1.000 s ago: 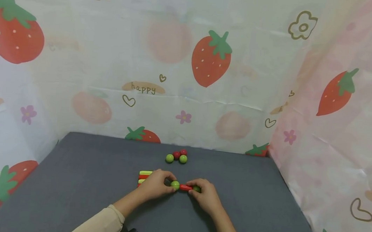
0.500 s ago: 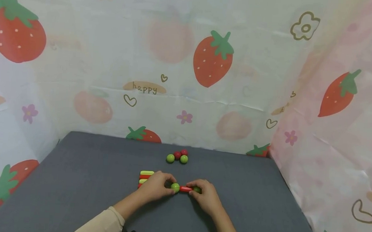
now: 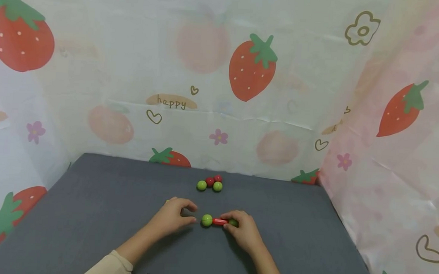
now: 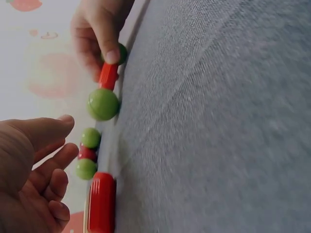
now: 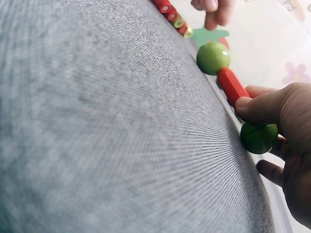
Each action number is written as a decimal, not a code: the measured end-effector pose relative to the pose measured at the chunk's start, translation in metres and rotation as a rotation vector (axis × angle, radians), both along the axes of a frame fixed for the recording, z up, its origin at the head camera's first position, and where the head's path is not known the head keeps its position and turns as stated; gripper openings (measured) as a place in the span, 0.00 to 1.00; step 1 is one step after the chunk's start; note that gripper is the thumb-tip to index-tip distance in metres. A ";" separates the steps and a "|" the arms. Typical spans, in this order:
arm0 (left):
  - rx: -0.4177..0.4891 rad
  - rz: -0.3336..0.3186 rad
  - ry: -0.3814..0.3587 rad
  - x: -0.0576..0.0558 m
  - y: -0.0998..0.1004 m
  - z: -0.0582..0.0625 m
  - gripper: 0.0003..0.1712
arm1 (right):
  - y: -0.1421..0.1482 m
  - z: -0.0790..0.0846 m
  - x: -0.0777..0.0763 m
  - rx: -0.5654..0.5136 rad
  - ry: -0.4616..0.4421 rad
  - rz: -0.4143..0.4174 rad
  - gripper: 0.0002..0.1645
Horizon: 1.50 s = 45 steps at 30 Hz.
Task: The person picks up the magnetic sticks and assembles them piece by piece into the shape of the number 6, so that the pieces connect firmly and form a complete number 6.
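Observation:
A red ridged rod (image 3: 219, 222) lies on the grey table between two green balls. One green ball (image 3: 207, 220) is at its left end, and a darker green ball (image 5: 259, 137) is at its right end, partly covered by fingers. My right hand (image 3: 245, 229) pinches the red rod near that right end, thumb on the near side. My left hand (image 3: 172, 215) is apart from the left ball, a short way to its left. Its thumb and fingers are spread with nothing between them, as the left wrist view (image 4: 34, 170) also shows.
Behind the hands, two green balls (image 3: 201, 185) and two red balls (image 3: 210, 181) sit together on the table (image 3: 275, 206). Several red and yellow rods (image 5: 172, 17) lie beyond the left hand, mostly hidden by it in the head view. A strawberry-print curtain (image 3: 193, 69) encloses the table.
My left hand has let go of the left green ball and moved left, now covering the red and yellow rods. My right hand keeps its grip on the red rod.

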<state>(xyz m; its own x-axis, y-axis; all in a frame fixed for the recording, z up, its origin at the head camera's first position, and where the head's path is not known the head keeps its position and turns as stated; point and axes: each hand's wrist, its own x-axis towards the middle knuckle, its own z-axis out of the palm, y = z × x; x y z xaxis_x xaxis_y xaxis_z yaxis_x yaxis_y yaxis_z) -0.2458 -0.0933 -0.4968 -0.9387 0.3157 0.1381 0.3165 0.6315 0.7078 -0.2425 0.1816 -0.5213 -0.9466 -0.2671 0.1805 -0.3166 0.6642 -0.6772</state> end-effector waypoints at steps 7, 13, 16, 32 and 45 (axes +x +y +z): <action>-0.002 0.064 0.023 0.011 -0.019 0.003 0.15 | 0.000 -0.001 -0.002 -0.012 -0.019 0.002 0.13; -0.001 0.122 0.002 0.022 -0.034 0.005 0.14 | 0.000 -0.001 -0.001 -0.007 -0.016 0.006 0.14; -0.008 0.153 -0.018 0.028 -0.043 0.004 0.14 | 0.000 0.000 -0.001 -0.005 -0.023 0.003 0.14; 0.010 0.263 -0.075 0.042 -0.068 -0.021 0.17 | 0.000 -0.004 0.000 -0.006 -0.015 0.001 0.14; 0.000 0.269 -0.053 0.043 -0.066 -0.029 0.16 | 0.000 -0.003 -0.002 -0.017 -0.014 -0.006 0.14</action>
<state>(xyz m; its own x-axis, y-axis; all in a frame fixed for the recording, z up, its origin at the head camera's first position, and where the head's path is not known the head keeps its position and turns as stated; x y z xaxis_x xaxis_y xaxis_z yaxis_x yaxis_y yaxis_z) -0.2031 -0.1595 -0.5261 -0.9948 0.0538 0.0866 0.0998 0.6876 0.7192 -0.2441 0.1812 -0.5248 -0.9505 -0.2586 0.1721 -0.3035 0.6543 -0.6926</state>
